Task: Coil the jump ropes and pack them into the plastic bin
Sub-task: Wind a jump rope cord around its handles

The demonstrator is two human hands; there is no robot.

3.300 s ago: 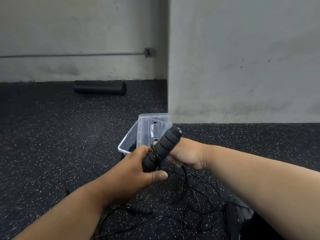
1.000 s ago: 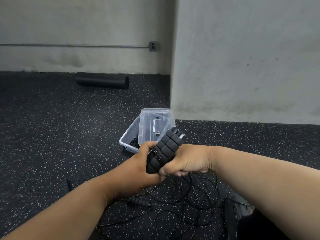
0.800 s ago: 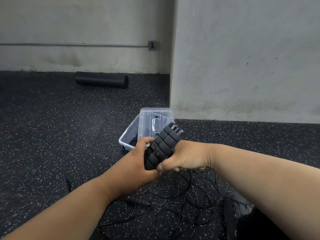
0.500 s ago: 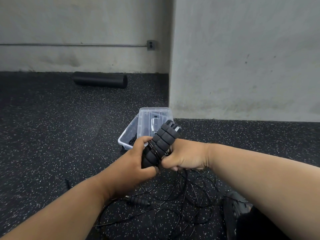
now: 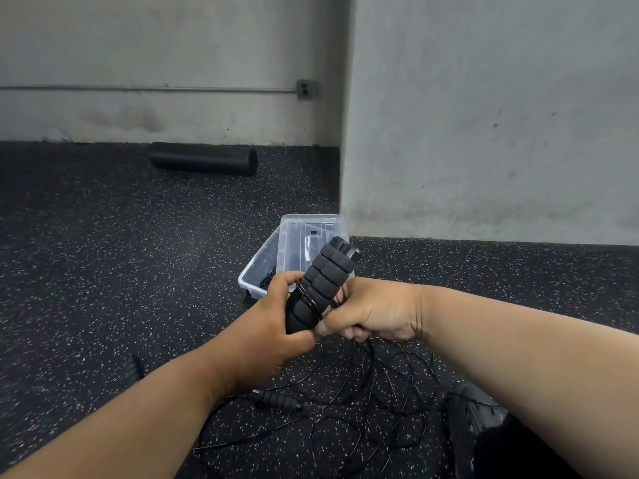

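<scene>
At frame centre, left hand and right hand both grip the handles, cord half wound. Risk: floor slack tangles, wraps slip. Bin behind.

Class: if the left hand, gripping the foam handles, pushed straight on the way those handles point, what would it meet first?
Likely the clear plastic bin just beyond the left hand and handles; depth is uncertain.

I can't read any words, numbers or signs here. The black foam handles in my fingers have no writing that I can see. The clear plastic bin just past my fingers shows no label I can read.
</scene>
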